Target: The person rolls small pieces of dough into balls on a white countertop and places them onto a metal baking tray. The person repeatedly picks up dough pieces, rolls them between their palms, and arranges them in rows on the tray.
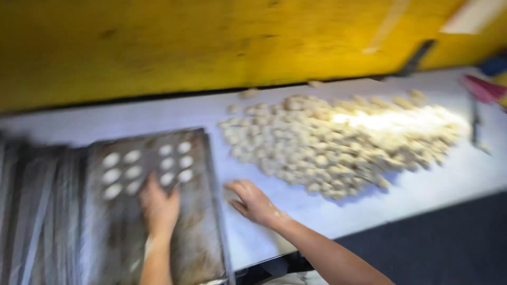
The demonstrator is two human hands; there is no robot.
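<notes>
- On the long white work table [433, 179], a wide heap of small pale dough pieces [338, 140] is lying spread out, reaching from the middle of the table towards its right end, with a bright patch of light falling across its upper right part.
- At the left of that table, a dark, worn rectangular metal baking tray [198, 237] is sitting with small round pale dough discs [148, 166] lined up in short rows at its far end.
- The person's left hand [158, 208] is resting flat on the tray, palm down and fingers loosely spread, just below the rows of discs; it is gripping nothing I can make out.
- The right hand [256, 203] is hovering over the bare table just beside the tray's right edge, fingers partly curled and dusted with flour, close to the near edge of the heap; the blur is keeping me from telling whether it is pinching a piece.
- Further left, more dark metal trays [37, 211] are lying stacked beside the first one.
- Behind everything, a yellow wall [211, 42] is running the whole length of the table.
- At the far right edge, a blurred red and blue package [488, 79] is showing, too smeared to say what kind.
</notes>
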